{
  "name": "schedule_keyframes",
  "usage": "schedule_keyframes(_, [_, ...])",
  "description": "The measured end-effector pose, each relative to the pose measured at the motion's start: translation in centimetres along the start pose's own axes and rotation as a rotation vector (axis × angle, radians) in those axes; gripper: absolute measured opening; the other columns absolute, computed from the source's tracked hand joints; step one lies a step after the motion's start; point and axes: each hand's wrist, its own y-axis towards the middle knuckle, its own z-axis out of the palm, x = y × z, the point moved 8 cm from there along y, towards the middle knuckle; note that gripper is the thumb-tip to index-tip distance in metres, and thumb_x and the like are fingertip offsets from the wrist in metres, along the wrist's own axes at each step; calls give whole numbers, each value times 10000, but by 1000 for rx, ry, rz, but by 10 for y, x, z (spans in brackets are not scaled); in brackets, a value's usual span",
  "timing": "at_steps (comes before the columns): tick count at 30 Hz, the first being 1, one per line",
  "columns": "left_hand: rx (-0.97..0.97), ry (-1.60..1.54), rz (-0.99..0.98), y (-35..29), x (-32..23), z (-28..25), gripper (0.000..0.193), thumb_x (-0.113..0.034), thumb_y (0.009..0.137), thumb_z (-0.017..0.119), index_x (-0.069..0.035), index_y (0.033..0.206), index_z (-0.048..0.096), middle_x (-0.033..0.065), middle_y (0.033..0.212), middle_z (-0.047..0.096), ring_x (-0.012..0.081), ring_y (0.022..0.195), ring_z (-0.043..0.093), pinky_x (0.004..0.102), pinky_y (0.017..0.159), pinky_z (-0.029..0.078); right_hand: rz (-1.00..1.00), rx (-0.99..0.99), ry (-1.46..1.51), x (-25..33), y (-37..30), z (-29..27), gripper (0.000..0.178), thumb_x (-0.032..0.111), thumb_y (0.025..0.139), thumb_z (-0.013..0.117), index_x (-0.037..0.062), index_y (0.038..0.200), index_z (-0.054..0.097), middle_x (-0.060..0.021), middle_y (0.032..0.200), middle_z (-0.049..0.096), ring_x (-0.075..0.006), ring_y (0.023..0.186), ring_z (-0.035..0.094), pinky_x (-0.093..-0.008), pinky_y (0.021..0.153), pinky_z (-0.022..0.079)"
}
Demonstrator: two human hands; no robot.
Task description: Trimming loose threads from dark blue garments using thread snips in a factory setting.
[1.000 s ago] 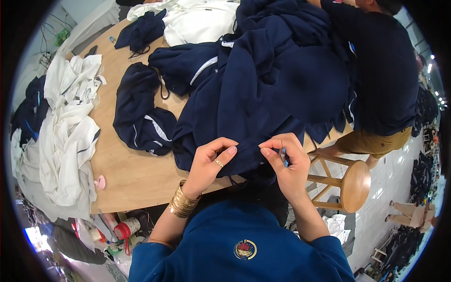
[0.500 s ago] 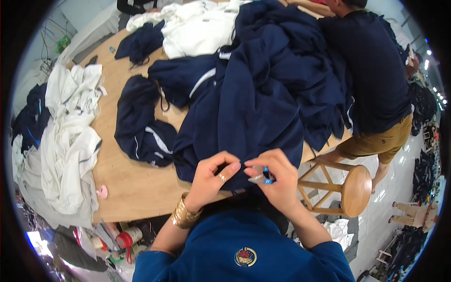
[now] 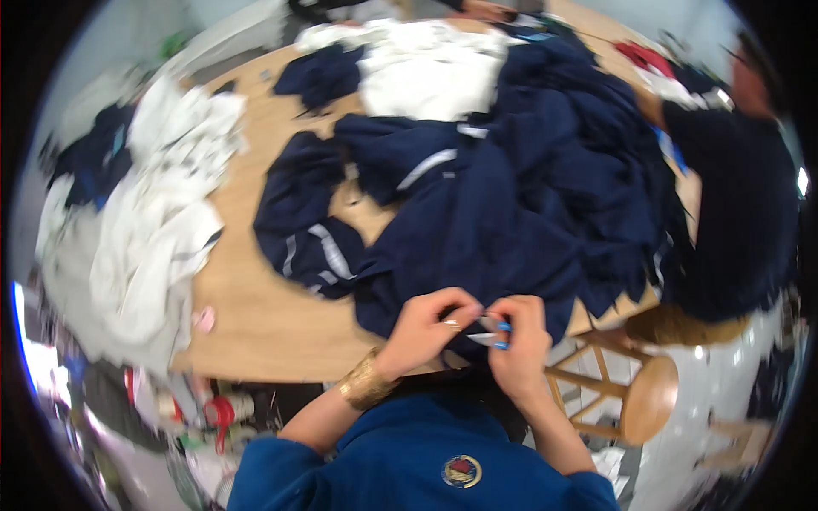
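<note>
My right hand (image 3: 523, 345) is closed around small thread snips (image 3: 482, 339), with metal blades and blue parts showing between the fingers. Close against it, the fingertips of my left hand (image 3: 433, 330) are pinched together; whatever they hold is too small to make out. Both hands are over the near edge of a large navy garment (image 3: 464, 251), which lies heaped on the table. The fingertips of the two hands almost meet at the snips.
On the wooden table (image 3: 247, 341) lie a navy piece with white stripes (image 3: 298, 226), white garments (image 3: 430, 81) and a white fabric pile (image 3: 158, 247). A small pink object (image 3: 204, 320) sits near the front edge. At right are a wooden stool (image 3: 652, 399) and a co-worker (image 3: 733, 213).
The view has swung, so the table and garments sit further right and blur. My hands remain close together, snips still in the right. The co-worker has turned, an arm now showing beside the table.
</note>
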Motion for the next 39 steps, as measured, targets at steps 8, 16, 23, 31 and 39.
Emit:
schedule_keyframes(8, [58,-73,-43,2,8,4,132,-124,874,602,4,907,613,-13,717,561,32,685,465,213,612,405,116,-69,211,-6,-2,-19,126,-13,765,658,27,851,575,-78,851,537,-181,756,524,-249,673,406])
schedule_keyframes(16, [78,-19,-37,1,-8,-2,131,-122,876,605,8,881,609,-12,753,573,38,710,485,198,650,401,224,95,396,-16,9,-14,70,-6,830,586,14,880,541,-61,832,524,-141,730,500,-237,651,401])
schedule_keyframes(23, [135,-95,-67,2,-14,6,100,-58,874,568,37,866,596,-20,774,521,38,713,431,181,636,346,89,60,308,2,12,-42,109,1,780,659,39,867,607,-42,831,564,-126,708,513,-229,639,395])
schedule_keyframes(31, [173,24,-20,6,-15,12,69,-34,834,600,30,861,599,12,764,546,69,706,491,197,636,385,-42,146,95,0,8,-31,178,89,758,648,71,910,556,-68,859,525,-269,676,591,-346,553,476])
schedule_keyframes(39, [121,43,-30,6,-7,11,53,21,800,575,35,851,582,2,759,547,53,700,489,185,637,395,-10,180,25,-3,0,-24,159,52,743,615,74,877,532,-48,870,502,-227,649,591,-307,551,465])
